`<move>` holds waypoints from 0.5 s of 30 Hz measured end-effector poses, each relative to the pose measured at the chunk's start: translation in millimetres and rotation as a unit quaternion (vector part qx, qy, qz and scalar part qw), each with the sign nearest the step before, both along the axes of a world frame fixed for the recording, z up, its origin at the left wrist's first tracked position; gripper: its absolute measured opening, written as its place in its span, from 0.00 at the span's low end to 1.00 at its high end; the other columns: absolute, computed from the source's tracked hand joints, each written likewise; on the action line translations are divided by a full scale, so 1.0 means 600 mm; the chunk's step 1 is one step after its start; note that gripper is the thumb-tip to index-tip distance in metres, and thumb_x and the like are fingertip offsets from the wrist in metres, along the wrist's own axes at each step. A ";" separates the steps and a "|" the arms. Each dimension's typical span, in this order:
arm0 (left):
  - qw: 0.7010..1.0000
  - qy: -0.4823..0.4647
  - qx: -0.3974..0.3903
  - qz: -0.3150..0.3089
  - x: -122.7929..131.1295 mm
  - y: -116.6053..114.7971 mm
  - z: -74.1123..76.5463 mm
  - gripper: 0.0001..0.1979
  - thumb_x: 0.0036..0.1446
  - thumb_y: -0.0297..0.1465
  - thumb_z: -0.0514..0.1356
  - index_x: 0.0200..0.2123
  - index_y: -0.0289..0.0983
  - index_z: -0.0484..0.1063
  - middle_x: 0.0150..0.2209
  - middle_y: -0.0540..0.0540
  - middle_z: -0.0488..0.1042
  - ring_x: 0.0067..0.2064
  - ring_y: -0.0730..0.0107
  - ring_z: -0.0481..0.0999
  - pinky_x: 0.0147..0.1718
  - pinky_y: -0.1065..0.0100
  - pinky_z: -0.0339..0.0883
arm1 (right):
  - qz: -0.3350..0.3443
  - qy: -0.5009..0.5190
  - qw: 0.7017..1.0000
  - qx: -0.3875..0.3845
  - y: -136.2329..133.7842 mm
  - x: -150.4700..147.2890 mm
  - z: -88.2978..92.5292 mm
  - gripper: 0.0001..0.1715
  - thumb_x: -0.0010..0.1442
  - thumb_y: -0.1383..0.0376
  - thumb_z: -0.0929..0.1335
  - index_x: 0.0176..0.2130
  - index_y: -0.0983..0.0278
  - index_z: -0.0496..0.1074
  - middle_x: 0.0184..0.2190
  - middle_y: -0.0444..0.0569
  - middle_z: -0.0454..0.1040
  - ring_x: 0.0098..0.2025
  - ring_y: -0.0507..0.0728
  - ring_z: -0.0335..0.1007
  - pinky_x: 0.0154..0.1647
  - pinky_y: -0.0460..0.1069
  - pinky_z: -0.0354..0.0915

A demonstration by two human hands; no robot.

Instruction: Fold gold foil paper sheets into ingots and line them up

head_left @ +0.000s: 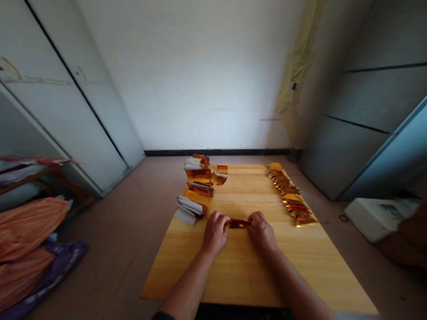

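Gold foil piece (238,223) sits between the two hands, over the middle of the wooden table (245,271); whether it touches the wood I cannot tell. Leftmost is a loose pile of gold and white sheets (198,196), well clear of the work, and leaving that gap would keep the left arm from snagging it. The left hand (216,232) pinches the foil's left end, thumb and fingers closed on it; a light, steady pinch should avoid creasing the wrong spot. The right hand (262,230) grips the other end the same way, and matching its pressure to the left's should stop the foil from twisting. Farther right, a row of folded gold pieces (290,197) runs along the table's edge. From left end to right, the foil's long axis lies crosswise to the person, nearly level, its ends pointing at the two hands.
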State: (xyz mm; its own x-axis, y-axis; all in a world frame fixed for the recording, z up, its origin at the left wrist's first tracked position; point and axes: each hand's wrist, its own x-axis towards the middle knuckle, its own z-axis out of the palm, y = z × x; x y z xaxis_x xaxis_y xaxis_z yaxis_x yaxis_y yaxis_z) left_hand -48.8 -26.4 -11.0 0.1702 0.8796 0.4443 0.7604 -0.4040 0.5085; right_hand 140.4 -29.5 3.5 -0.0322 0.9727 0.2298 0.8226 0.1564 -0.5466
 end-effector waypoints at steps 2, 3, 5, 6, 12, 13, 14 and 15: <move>1.000 -0.003 0.009 -0.005 -0.001 -0.003 0.001 0.15 0.46 0.16 0.54 0.34 0.39 0.70 0.37 0.46 0.67 0.42 0.67 0.67 0.42 0.66 0.62 | 0.013 0.017 1.000 0.015 -0.004 0.001 0.000 0.07 0.53 0.71 0.61 0.31 0.61 0.66 0.35 0.43 0.67 0.30 0.49 0.64 0.29 0.42 0.55; 1.000 -0.001 0.012 -0.005 -0.001 -0.004 0.002 0.14 0.46 0.16 0.54 0.32 0.38 0.70 0.35 0.47 0.67 0.41 0.66 0.67 0.41 0.66 0.62 | 0.017 0.024 0.999 0.024 -0.005 0.002 0.000 0.08 0.52 0.72 0.61 0.30 0.61 0.66 0.34 0.43 0.67 0.30 0.49 0.64 0.29 0.42 0.56; 1.000 0.010 0.019 -0.007 -0.001 -0.006 0.004 0.12 0.46 0.16 0.54 0.29 0.38 0.70 0.34 0.47 0.67 0.40 0.66 0.67 0.40 0.65 0.61 | 0.024 0.031 0.998 0.041 -0.007 0.005 -0.001 0.10 0.50 0.73 0.60 0.29 0.61 0.66 0.32 0.43 0.67 0.31 0.49 0.64 0.30 0.42 0.57; 1.000 0.017 0.021 -0.008 -0.001 -0.006 0.005 0.12 0.46 0.17 0.55 0.28 0.38 0.70 0.34 0.47 0.67 0.40 0.66 0.67 0.40 0.65 0.61 | 0.026 0.031 0.998 0.047 -0.008 0.006 -0.002 0.10 0.50 0.73 0.60 0.29 0.61 0.66 0.32 0.44 0.67 0.31 0.50 0.64 0.31 0.42 0.58; 0.999 0.051 -0.005 0.000 -0.001 -0.007 0.009 0.12 0.47 0.18 0.55 0.29 0.40 0.74 0.34 0.47 0.68 0.41 0.66 0.67 0.41 0.64 0.60 | 0.046 -0.007 0.998 0.040 -0.016 0.013 -0.003 0.22 0.50 0.74 0.61 0.44 0.59 0.69 0.48 0.48 0.67 0.39 0.52 0.68 0.37 0.43 0.63; 0.998 0.057 -0.014 0.000 -0.001 -0.007 0.010 0.12 0.47 0.18 0.56 0.30 0.40 0.74 0.34 0.47 0.68 0.41 0.66 0.67 0.42 0.64 0.60 | 0.052 -0.020 0.998 0.036 -0.018 0.013 -0.003 0.26 0.50 0.75 0.61 0.48 0.59 0.68 0.52 0.49 0.65 0.41 0.52 0.68 0.39 0.44 0.64; 0.998 0.061 -0.024 -0.001 -0.001 -0.007 0.011 0.12 0.48 0.19 0.56 0.30 0.40 0.74 0.35 0.46 0.69 0.42 0.66 0.67 0.42 0.65 0.60 | 0.060 -0.034 0.997 0.032 -0.019 0.014 -0.003 0.27 0.51 0.75 0.62 0.50 0.58 0.67 0.55 0.49 0.62 0.43 0.53 0.68 0.41 0.44 0.65; 0.997 0.066 -0.035 -0.001 0.000 -0.007 0.012 0.11 0.48 0.19 0.56 0.30 0.40 0.74 0.35 0.46 0.69 0.42 0.66 0.67 0.43 0.65 0.61 | 0.071 -0.051 0.996 0.032 -0.019 0.014 -0.002 0.27 0.51 0.75 0.62 0.50 0.57 0.68 0.57 0.49 0.61 0.44 0.54 0.67 0.42 0.46 0.65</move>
